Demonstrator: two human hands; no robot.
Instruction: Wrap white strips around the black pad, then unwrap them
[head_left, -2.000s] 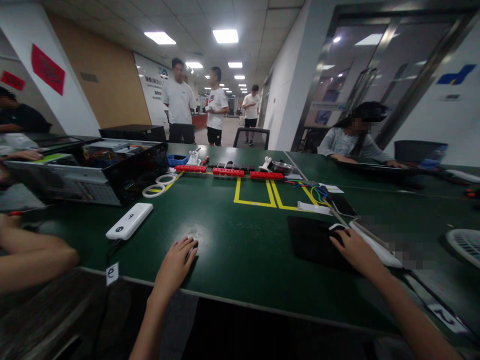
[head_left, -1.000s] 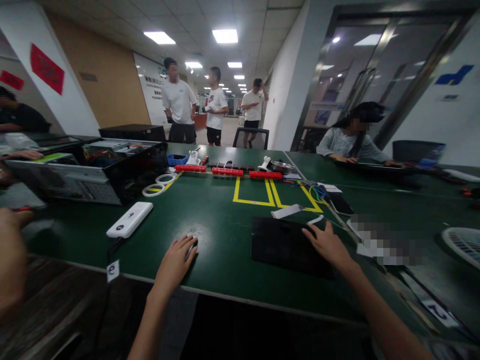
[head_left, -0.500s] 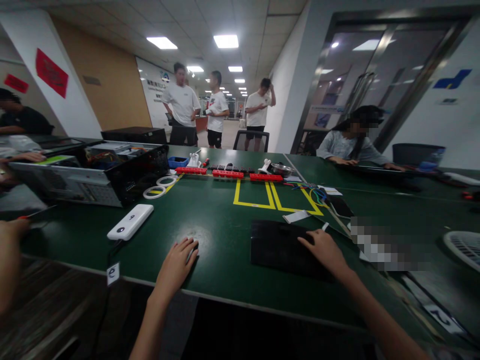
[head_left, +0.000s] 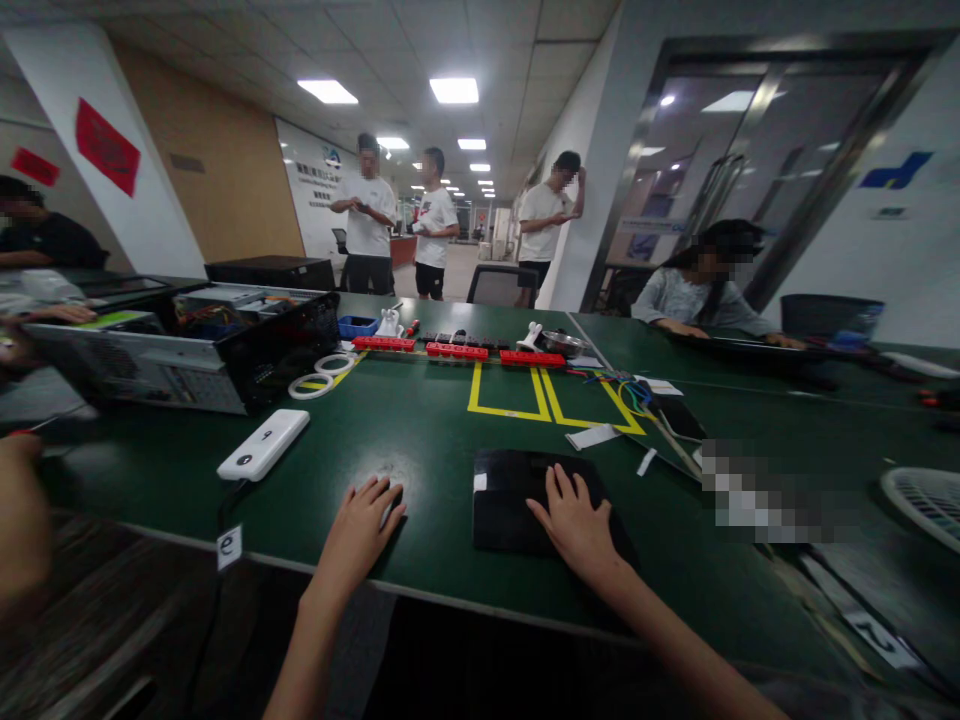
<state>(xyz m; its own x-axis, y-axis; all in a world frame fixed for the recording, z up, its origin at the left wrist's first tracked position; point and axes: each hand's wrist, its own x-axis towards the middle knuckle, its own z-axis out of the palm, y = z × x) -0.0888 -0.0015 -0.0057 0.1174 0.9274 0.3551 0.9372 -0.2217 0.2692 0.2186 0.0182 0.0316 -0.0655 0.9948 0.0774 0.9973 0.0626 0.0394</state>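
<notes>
My right hand (head_left: 576, 522) lies palm down with its fingers spread on a flat black panel (head_left: 510, 515). A small white patch shows at that panel's left edge. To the left, my left hand (head_left: 365, 525) rests on the green table with its fingers apart. A pale spot shows between its thumb and forefinger; whether it is an object or a reflection I cannot tell. Beyond the panel are yellow tape outlines (head_left: 510, 413) and white strips (head_left: 592, 436). A white power bank (head_left: 264, 445) with a cable lies left of my left hand.
An opened computer case (head_left: 225, 365) stands at the left, where another person's arm (head_left: 22, 520) reaches in. White rings (head_left: 311, 385), red racks (head_left: 457, 350), a blue tray (head_left: 358, 326) and coloured wires (head_left: 634, 392) lie farther back. A white fan-like grille (head_left: 926, 500) is at right.
The black panel has shifted left and turned slightly, with my right hand moving left over it and spreading its fingers. My left hand has barely moved.
</notes>
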